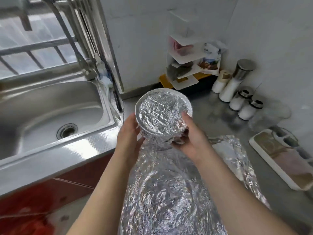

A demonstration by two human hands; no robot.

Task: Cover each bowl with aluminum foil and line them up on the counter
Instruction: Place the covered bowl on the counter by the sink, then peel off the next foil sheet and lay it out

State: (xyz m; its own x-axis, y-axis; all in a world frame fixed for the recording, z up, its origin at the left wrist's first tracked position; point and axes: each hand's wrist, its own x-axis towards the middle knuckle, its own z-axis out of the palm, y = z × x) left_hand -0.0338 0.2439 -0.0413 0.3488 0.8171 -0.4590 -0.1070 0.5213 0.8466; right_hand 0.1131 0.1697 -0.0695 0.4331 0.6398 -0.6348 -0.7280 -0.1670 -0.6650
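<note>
A bowl wrapped in crinkled aluminum foil (162, 114) is held up above the counter, tilted so its foil-covered top faces me. My left hand (129, 133) cups its left side and underside. My right hand (191, 133) grips its right side, thumb pressed on the foil top near the rim. Below the bowl a large crumpled foil sheet (169, 192) lies on the steel counter (216, 119) and reaches toward me; a round shape bulges under it.
A steel sink (50, 112) with a tall faucet (79, 53) lies to the left. Several white jars (237, 99) stand against the right wall. A white corner rack (184, 65) fills the back corner. A white tray (284, 158) lies at the right.
</note>
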